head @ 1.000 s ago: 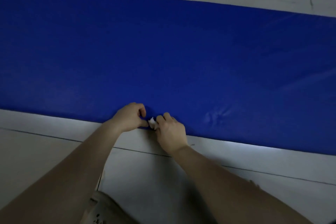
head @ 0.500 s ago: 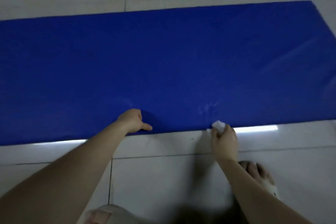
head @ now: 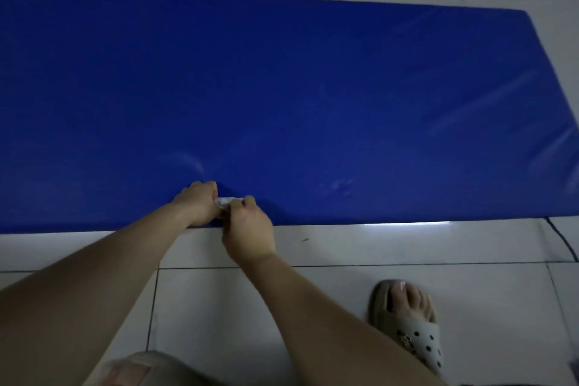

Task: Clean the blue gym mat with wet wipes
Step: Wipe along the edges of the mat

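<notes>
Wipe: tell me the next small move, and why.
The left hand and right hand both pinch the wipe, bunched small, at the near edge of the mat. Probably pull it open between them, then press it flat: bunched, it would cover little.

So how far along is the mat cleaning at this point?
Done: faint smears on the mat near its front edge, by the hands and to their right, suggest some wiping there. In hand: the left hand and right hand pinch a small wipe at that edge. Left: most of the surface shows no smears, so likely the bulk.
</notes>
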A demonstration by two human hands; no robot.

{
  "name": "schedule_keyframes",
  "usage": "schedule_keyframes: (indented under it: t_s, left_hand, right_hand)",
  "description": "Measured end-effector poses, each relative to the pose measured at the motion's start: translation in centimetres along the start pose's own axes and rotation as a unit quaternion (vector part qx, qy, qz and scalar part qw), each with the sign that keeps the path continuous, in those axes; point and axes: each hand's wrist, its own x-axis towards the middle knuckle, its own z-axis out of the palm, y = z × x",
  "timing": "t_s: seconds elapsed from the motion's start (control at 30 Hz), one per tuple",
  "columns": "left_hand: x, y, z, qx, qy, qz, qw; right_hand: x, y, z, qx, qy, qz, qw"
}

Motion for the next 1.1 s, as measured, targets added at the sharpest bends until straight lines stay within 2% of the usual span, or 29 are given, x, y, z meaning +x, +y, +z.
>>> schedule_keyframes:
  t_s: [0.13,0.2,0.27,0.33,0.43,0.5,0.6,0.7,0.77,0.83,1.0,1.1]
  left_hand:
    - [0.0,0.1,-0.6,-0.009,-0.017,-0.012,1.0]
    - [0.0,0.0,-0.7,-0.012,-0.028,-0.013,0.999]
    - [-0.2,0.1,-0.8,-0.011,-0.033,-0.009,0.999]
    - [-0.3,0.3,-0.9,-0.004,-0.034,-0.006,0.999]
    - [-0.3,0.7,-1.1,0.013,-0.052,-0.017,0.998]
    - [-0.2,1.0,-1.3,0.016,-0.07,-0.027,0.997]
    - [0.0,1.5,-1.7,0.032,-0.085,-0.03,0.995]
    - [0.2,1.7,-1.7,0.059,-0.082,-0.028,0.995]
    - [0.4,1.7,-1.8,0.069,-0.073,-0.03,0.994]
    - [0.6,1.5,-1.6,0.051,-0.082,-0.028,0.995]
    - [0.0,1.1,-1.6,0.012,-0.1,-0.023,0.995]
    - [0.0,1.2,-1.5,-0.003,-0.092,-0.01,0.996]
  right_hand:
    - [-0.4,3.5,-3.4,-0.108,0.022,-0.058,0.992]
    - [-1.0,6.3,-5.1,-0.118,0.088,-0.056,0.988]
    - [-2.2,10.0,-7.4,-0.072,0.153,0.04,0.985]
    - [-3.6,13.8,-9.8,-0.048,0.164,0.159,0.972]
    - [-4.3,15.9,-11.3,-0.028,0.185,0.234,0.954]
    - [-3.6,13.8,-10.0,-0.029,0.159,0.212,0.964]
    - [-1.7,8.0,-5.8,-0.069,0.038,0.127,0.989]
    - [0.1,1.6,-1.9,-0.063,-0.055,0.046,0.995]
    - [0.9,-0.5,-1.0,-0.079,-0.091,0.007,0.993]
    - [1.2,0.0,-1.6,-0.108,-0.084,-0.007,0.991]
    - [-1.0,8.1,-8.0,-0.094,-0.002,0.12,0.988]
    - [-3.3,14.0,-12.5,-0.11,0.063,0.224,0.966]
